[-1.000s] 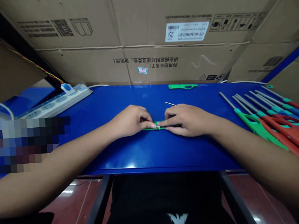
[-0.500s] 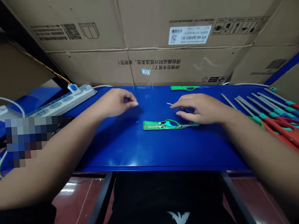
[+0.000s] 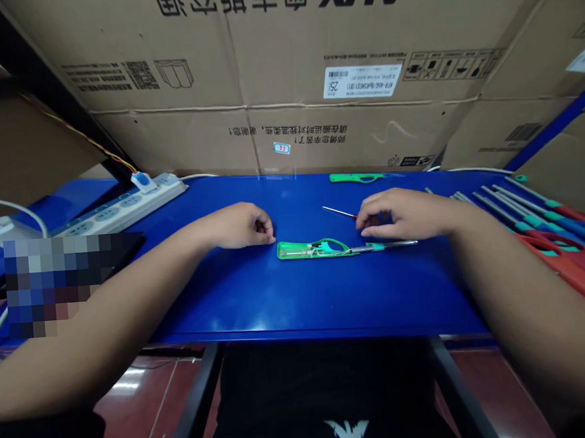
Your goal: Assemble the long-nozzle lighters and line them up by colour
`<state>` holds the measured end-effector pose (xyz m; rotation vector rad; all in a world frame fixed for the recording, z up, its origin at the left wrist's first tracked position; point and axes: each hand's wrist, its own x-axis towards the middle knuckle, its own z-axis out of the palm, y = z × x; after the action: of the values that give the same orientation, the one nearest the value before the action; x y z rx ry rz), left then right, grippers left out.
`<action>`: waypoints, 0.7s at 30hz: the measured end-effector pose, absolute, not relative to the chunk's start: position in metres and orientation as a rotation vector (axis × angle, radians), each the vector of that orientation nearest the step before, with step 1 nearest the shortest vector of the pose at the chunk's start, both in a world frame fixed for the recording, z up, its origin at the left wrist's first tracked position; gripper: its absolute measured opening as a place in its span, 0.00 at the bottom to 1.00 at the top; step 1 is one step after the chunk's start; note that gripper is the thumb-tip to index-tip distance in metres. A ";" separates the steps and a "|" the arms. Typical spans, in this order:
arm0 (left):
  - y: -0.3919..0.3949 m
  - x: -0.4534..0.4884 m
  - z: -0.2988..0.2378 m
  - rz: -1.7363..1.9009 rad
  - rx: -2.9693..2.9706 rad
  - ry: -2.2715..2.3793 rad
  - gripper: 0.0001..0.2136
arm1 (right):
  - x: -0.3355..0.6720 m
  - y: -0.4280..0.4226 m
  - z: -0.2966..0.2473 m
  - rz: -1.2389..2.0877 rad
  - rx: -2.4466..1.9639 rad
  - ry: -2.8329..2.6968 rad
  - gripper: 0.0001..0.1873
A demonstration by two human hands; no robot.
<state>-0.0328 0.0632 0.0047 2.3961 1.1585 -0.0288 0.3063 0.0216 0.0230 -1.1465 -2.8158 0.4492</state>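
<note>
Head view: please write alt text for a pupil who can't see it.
A green lighter, casing opened and inner parts exposed, lies on a blue table. A person's left hand is curled near one end; the right hand is at a thin metal-shafted tool. Red and blue lighters lie at right.

Plastic lighter casing (image 3: 297,246), glossy tabletop (image 3: 272,290), matt cardboard (image 3: 187,143)
</note>
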 end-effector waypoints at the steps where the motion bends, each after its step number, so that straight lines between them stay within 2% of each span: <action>1: 0.064 -0.030 0.002 0.023 2.392 1.167 0.11 | 0.308 0.021 0.024 0.483 -1.146 -2.815 0.13; 7: 0.060 -0.015 -0.012 0.317 2.463 1.178 0.10 | 0.303 0.020 0.022 0.586 -1.172 -2.795 0.13; 11: 0.044 -0.007 -0.008 0.582 2.602 0.900 0.09 | 0.292 0.017 0.019 0.677 -1.060 -2.835 0.13; 15: 0.028 0.003 -0.009 0.502 2.735 0.572 0.08 | 0.280 0.012 0.015 0.622 -0.984 -2.866 0.12; 21: 0.024 0.009 -0.019 0.469 2.782 0.533 0.09 | 0.266 0.010 0.005 0.566 -1.036 -2.811 0.06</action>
<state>0.0090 0.0241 -0.0192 2.7824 0.5327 0.4688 0.2658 0.0098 0.0048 -1.0362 -2.8111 0.5661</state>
